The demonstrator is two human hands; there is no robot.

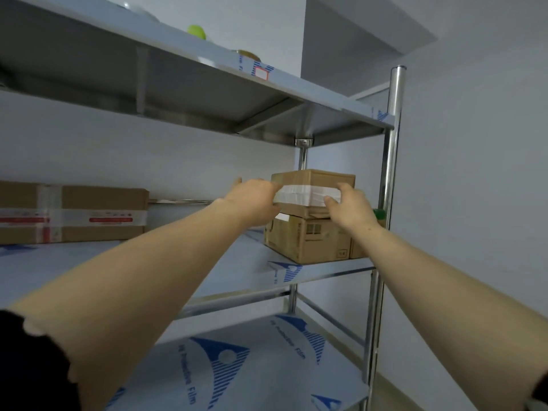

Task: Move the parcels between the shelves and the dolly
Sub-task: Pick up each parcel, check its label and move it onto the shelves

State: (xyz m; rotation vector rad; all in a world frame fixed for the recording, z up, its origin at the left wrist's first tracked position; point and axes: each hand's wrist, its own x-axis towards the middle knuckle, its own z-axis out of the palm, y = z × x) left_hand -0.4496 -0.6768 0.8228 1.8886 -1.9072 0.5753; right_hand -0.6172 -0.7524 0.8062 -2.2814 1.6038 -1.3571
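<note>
Head view: two hands and three parcels in plain sight. The left hand (252, 200) and right hand (347, 203) each grip an end of the small top parcel (314, 180), fingers curled over its white tape band. It sits on a lower parcel (308, 238) at the right end of the middle shelf (237, 262). A long parcel (98, 212) lies well apart on the left. Three steel shelf levels show, film-covered, against white walls. A green object (380, 214) sits just beside the steel post (391, 161).
</note>
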